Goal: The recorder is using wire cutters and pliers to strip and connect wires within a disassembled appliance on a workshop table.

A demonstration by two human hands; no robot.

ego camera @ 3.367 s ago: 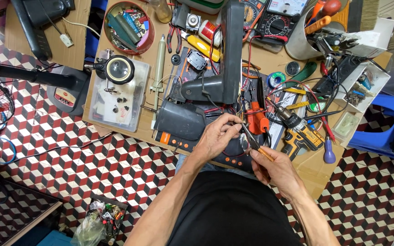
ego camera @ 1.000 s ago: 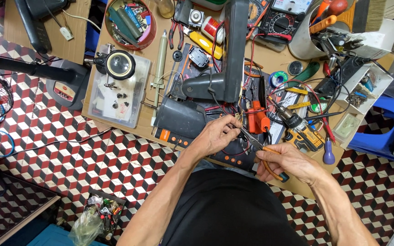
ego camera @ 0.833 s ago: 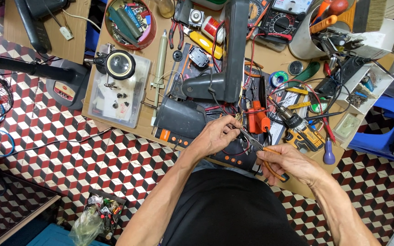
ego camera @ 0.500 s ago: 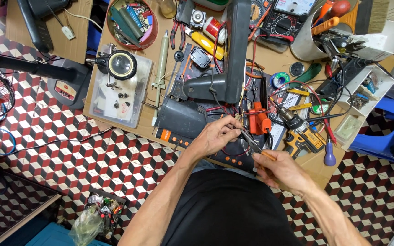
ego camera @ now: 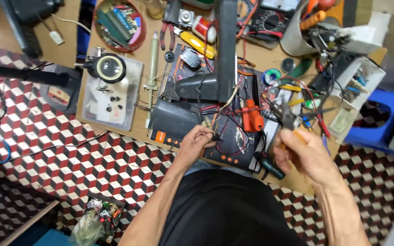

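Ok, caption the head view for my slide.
Left hand pinches a small black part; right hand lifts pliers over cluttered workbench.

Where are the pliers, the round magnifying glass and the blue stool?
Pliers (ego camera: 288, 116), head view, on the dark metal jaws above the right hand (ego camera: 304, 152).
Magnifying glass (ego camera: 110, 67), head view, on the middle of its round lens.
Blue stool (ego camera: 379, 127), head view, on its blue seat at the right edge.

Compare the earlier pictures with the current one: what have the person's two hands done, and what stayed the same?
The right hand has drawn away from the left, lifting pliers clear of the work. The left hand stays put, its fingers still pinching a small dark part by the wires. The cluttered bench looks unchanged.
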